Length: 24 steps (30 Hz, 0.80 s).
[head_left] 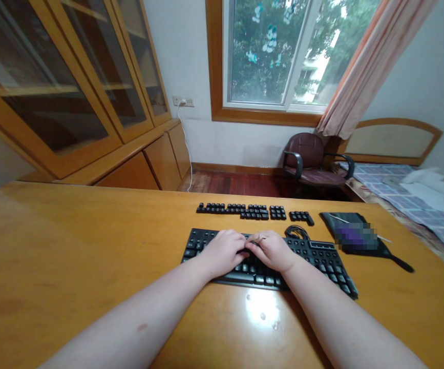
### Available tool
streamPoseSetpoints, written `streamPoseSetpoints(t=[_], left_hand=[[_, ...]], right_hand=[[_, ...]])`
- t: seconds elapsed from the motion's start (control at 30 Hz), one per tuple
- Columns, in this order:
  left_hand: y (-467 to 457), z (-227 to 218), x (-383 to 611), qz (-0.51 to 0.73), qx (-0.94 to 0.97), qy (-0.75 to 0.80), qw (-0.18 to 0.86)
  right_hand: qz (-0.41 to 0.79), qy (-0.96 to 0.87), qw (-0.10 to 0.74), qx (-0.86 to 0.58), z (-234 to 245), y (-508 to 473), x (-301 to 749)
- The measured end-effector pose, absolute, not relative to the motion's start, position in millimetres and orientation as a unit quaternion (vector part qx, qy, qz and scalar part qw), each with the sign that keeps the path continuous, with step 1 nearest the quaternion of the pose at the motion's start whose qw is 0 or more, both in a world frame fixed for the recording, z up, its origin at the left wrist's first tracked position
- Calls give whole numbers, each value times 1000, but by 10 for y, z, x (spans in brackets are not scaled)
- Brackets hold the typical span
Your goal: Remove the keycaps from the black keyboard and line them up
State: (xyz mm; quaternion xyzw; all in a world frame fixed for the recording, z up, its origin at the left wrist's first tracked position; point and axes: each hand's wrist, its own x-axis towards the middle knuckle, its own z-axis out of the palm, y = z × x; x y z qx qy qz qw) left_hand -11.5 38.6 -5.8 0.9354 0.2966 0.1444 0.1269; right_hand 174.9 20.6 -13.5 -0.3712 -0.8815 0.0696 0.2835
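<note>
A black keyboard (321,261) lies on the desk in front of me, slightly turned. Both hands are over its middle, their fingertips meeting. My left hand (225,251) has its fingers bent and drawn together. From the other side, my right hand (273,249) pinches with thumb and fingers. Something small and dark shows between the fingertips, too covered to name. Behind the keyboard, loose black keycaps (254,211) sit in grouped rows. Some keyboard positions look smaller, like bare switches without caps. The hands hide the keyboard's centre.
A coiled black cable (297,232) rests behind the keyboard. To the right, a black pouch (346,225) has a thin pale stick on it, partly blurred out. Beyond the wooden desk (91,246) are an armchair (309,159), a bed (383,179) and a glass-door cabinet (122,133).
</note>
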Motion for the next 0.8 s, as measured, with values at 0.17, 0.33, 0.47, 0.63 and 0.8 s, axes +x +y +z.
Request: streamPoseSetpoints(t=[0.17,0.33,0.47,0.63,0.8], left_hand=[[404,-89,-96,145,936,297,123],[380,-59,-74,167,929,296,145],[349,-47,-69,196,917,307,163],[358,-58,-79,209,901,319,207],[376,-91,-75,231,882,344,224]], right_hand=[[100,-870,287,-389,-156,211,1750],[110,-818,371,-426,-92,173,1765],[118,-777,419,-454,-54,169,1787],[141,-780,410,-450,-56,193,1803],[169,-765,411,-466,-80,206,1810]])
